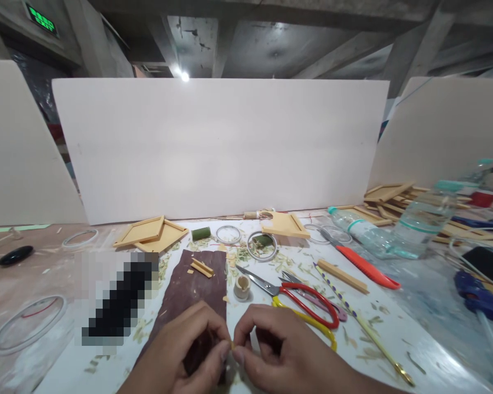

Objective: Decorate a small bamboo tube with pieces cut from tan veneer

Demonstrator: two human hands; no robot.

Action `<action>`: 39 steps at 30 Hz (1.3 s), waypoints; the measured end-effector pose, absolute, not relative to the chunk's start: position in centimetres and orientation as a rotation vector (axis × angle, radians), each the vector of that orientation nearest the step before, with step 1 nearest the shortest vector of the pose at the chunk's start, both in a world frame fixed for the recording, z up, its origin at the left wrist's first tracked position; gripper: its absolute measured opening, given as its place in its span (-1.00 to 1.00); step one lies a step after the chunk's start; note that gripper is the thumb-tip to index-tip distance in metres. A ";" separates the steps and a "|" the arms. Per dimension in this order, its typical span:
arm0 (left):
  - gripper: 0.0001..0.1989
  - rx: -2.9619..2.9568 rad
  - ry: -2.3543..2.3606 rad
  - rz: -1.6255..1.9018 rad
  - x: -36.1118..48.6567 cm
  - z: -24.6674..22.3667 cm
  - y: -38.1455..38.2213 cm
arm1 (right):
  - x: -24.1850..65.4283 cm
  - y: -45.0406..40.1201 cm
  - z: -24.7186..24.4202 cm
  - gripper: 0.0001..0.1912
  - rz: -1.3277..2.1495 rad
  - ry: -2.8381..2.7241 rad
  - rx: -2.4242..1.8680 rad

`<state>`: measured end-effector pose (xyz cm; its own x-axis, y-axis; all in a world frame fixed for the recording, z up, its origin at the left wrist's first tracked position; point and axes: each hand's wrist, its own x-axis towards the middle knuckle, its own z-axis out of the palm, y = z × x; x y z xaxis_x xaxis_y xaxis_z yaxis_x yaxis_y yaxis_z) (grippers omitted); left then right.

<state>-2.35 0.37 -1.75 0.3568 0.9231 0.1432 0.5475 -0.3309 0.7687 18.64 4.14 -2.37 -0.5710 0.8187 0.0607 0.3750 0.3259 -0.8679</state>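
My left hand (pixel 193 342) and my right hand (pixel 275 345) meet at the fingertips, low in the middle of the view. Both are closed in a pinch, and a tiny yellowish bit shows between them, too small to name. Under my left hand lies a dark brown strip of sheet (pixel 201 273) with small split wooden pieces (pixel 202 267) on it. Just beyond my fingers stands a short hollow bamboo piece (pixel 242 287). Scissors with red and yellow handles (pixel 308 301) lie beside my right hand, partly over a second pair with pink handles (pixel 340 313).
Shavings litter the white sheet (pixel 361 328). Green bamboo pieces (pixel 201 234), hoops (pixel 263 245) and wooden frames (pixel 148 232) lie farther back. On the right are a red-handled knife (pixel 367 267), a wooden strip (pixel 343 276), water bottles (pixel 427 219) and a blue glue gun (pixel 479 293). A white board (pixel 222 148) stands behind.
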 end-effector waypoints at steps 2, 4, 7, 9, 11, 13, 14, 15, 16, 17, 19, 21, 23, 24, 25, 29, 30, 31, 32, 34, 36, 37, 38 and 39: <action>-0.82 1.973 1.264 0.794 -2.3 -1.8 0.3 | 18.6 4.1 -2.5 -0.93 1.063 -2.136 -1.013; -0.83 1.966 1.250 0.796 -2.3 -1.8 0.3 | 18.6 4.0 -2.5 -0.94 1.029 -2.164 -1.006; -0.80 1.964 1.267 0.751 -2.5 -1.6 0.5 | 18.9 4.1 -2.3 -0.96 1.005 -2.209 -1.004; -0.78 1.941 1.331 0.722 -2.7 -1.4 0.7 | 19.3 4.5 -1.9 -0.94 0.943 -2.190 -1.022; -0.80 1.945 1.407 0.722 -3.0 -1.2 1.0 | 20.0 5.4 -1.3 -0.92 0.842 -2.113 -1.088; -0.84 1.987 1.441 0.720 -3.2 -1.1 1.3 | 20.7 6.4 -0.9 -0.88 0.749 -2.001 -1.171; -0.86 2.015 1.438 0.713 -3.2 -1.1 1.4 | 21.0 6.9 -0.8 -0.87 0.718 -1.966 -1.205; -0.88 2.036 1.428 0.700 -3.2 -1.1 1.5 | 21.3 7.4 -0.8 -0.86 0.699 -1.943 -1.224; -0.89 2.047 1.422 0.683 -3.1 -1.2 1.5 | 21.5 7.7 -0.8 -0.87 0.685 -1.929 -1.233; -0.90 2.054 1.421 0.669 -3.1 -1.2 1.5 | 21.7 8.1 -0.9 -0.88 0.673 -1.922 -1.237; -0.91 2.077 1.422 0.655 -2.9 -1.2 1.4 | 22.0 8.5 -1.1 -0.88 0.653 -1.920 -1.234; -0.90 2.110 1.413 0.644 -2.7 -1.2 1.4 | 22.2 8.9 -1.4 -0.87 0.632 -1.926 -1.234; -0.89 2.145 1.387 0.627 -2.6 -1.2 1.3 | 22.4 9.3 -1.6 -0.85 0.612 -1.941 -1.241; -0.88 2.159 1.376 0.615 -2.5 -1.1 1.4 | 22.5 9.6 -1.7 -0.85 0.600 -1.950 -1.248; -0.88 2.170 1.366 0.602 -2.4 -1.1 1.4 | 22.7 9.8 -1.8 -0.84 0.588 -1.959 -1.258; -0.90 2.200 1.358 0.566 -1.8 -0.9 1.8 | 23.3 10.9 -2.2 -0.81 0.530 -1.995 -1.284; -0.90 2.204 1.356 0.563 -1.6 -0.8 1.9 | 23.5 11.2 -2.3 -0.81 0.513 -2.004 -1.286; -0.90 2.207 1.353 0.562 -1.4 -0.8 2.0 | 23.7 11.4 -2.4 -0.80 0.494 -2.013 -1.286; -0.89 2.211 1.349 0.563 -1.2 -0.7 2.1 | 23.9 11.7 -2.5 -0.80 0.475 -2.024 -1.287; -0.88 2.218 1.347 0.574 -0.9 -0.7 2.3 | 24.2 12.2 -2.8 -0.79 0.433 -2.051 -1.290; -0.85 2.220 1.361 0.597 -0.8 -0.8 2.3 | 24.6 12.8 -3.2 -0.77 0.387 -2.083 -1.296; -0.84 2.220 1.367 0.607 -0.8 -0.8 2.3 | 24.8 13.1 -3.4 -0.75 0.363 -2.100 -1.301; -0.83 2.220 1.372 0.618 -0.9 -0.9 2.3 | 25.0 13.4 -3.6 -0.74 0.338 -2.117 -1.306; -0.82 2.220 1.374 0.627 -1.0 -0.9 2.3 | 25.2 13.7 -3.7 -0.72 0.314 -2.133 -1.313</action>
